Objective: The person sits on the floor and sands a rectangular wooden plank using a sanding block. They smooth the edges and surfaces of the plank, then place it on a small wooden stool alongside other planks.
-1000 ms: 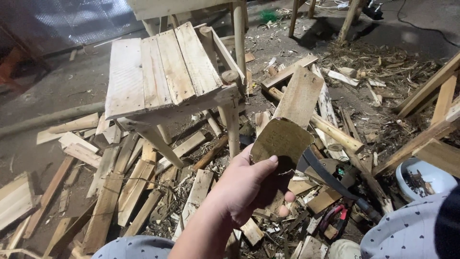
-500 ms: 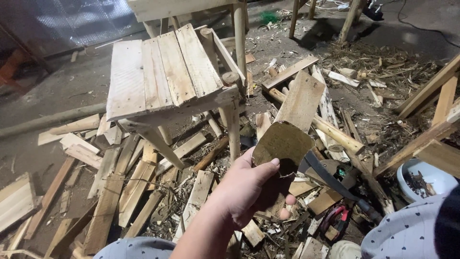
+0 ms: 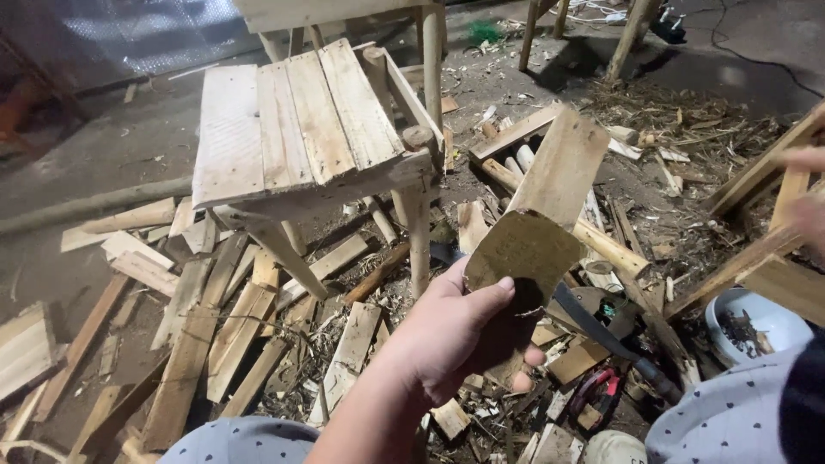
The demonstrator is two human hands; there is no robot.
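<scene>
A worn, olive-brown sheet of sandpaper (image 3: 526, 251) is held up in the middle of the view by the left hand (image 3: 460, 339), with the thumb pressed across its lower edge and the fingers (image 3: 526, 359) curled behind and beneath it, so the hand is clenched on the sheet. The sheet is raised above the floor litter and is seen in front of a pale flat wooden plank (image 3: 563, 163) that leans up to the right behind it.

The right hand (image 3: 808, 193) is seen only as a blur at the right edge, close to slanting wooden slats (image 3: 756, 176); whether its fingers are closed on anything cannot be told.

To the left, a small unfinished pale wooden stool with a slatted seat (image 3: 301, 129) stands on the grey concrete floor (image 3: 129, 146), well apart from the held sheet. Around its legs, loose offcuts of pale wood (image 3: 215, 335) are scattered among shavings. Below and to the right of the sandpaper, a dark curved blade (image 3: 601, 322) lies among the scraps, with red-handled pliers (image 3: 593, 395) just beside it. Near the right edge a white round bowl (image 3: 756, 322) holding dark bits is set on the floor, next to a knee in pale dotted fabric (image 3: 730, 421)
</scene>
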